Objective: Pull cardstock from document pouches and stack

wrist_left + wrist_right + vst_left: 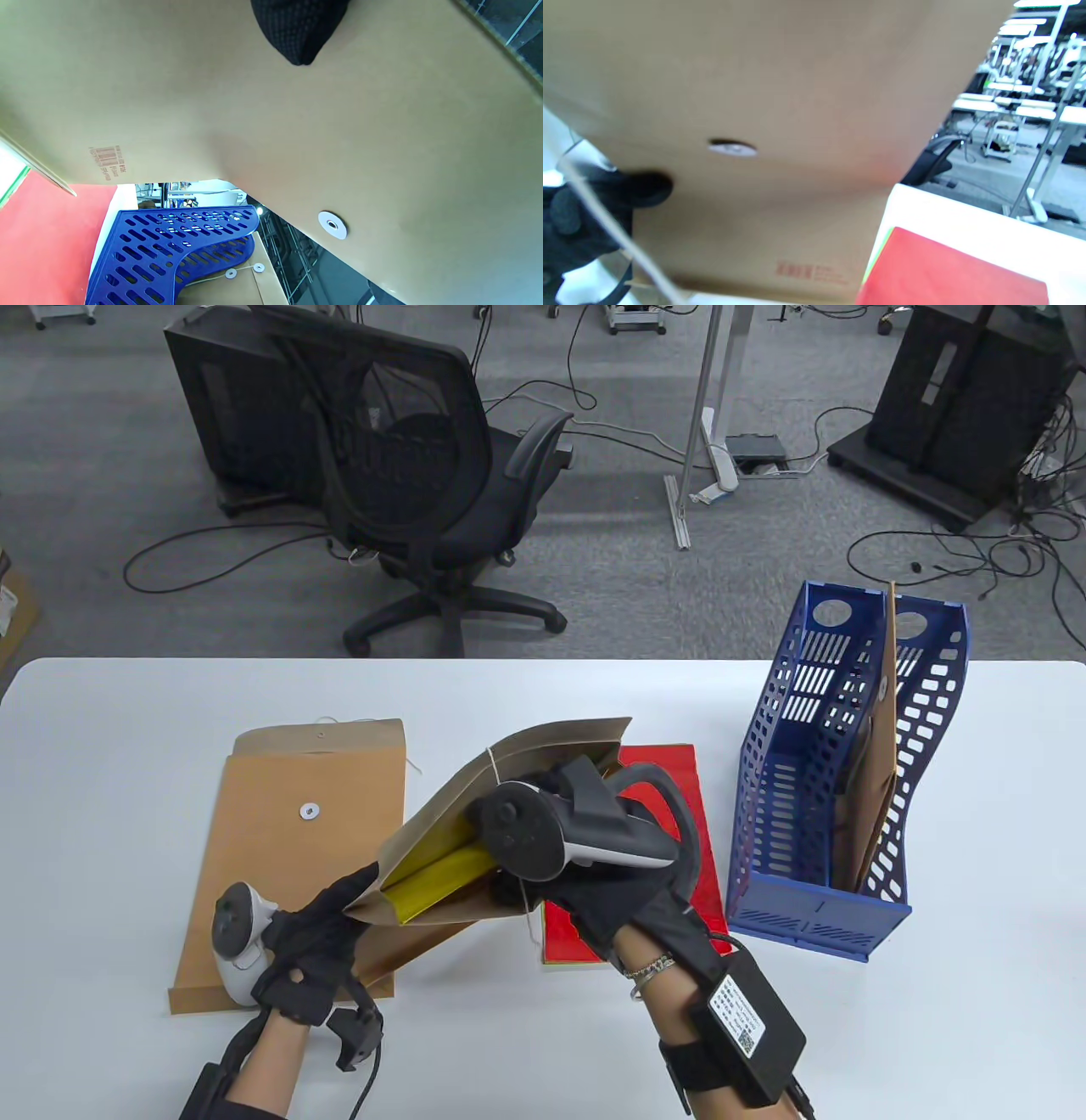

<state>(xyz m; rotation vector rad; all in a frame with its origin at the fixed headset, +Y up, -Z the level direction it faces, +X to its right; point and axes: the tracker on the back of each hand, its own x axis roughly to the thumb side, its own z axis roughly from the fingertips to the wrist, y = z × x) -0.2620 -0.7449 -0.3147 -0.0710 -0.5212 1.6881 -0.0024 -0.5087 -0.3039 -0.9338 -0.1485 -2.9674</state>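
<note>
A brown kraft pouch (475,806) is held up off the table, its mouth open toward me, with yellow cardstock (437,882) showing inside. My left hand (318,937) grips the pouch's lower left corner. My right hand (594,891) is at the pouch's mouth, its fingers hidden behind the tracker. The pouch fills the left wrist view (382,127), with a gloved fingertip (299,34) on it, and the right wrist view (776,106). Red cardstock (657,848) lies flat on the table under my right hand. A second flat pouch (297,857) lies at the left.
A blue double file holder (819,780) stands at the right of the white table (127,746), with another brown pouch (882,772) upright in it. An office chair (424,475) stands beyond the far edge.
</note>
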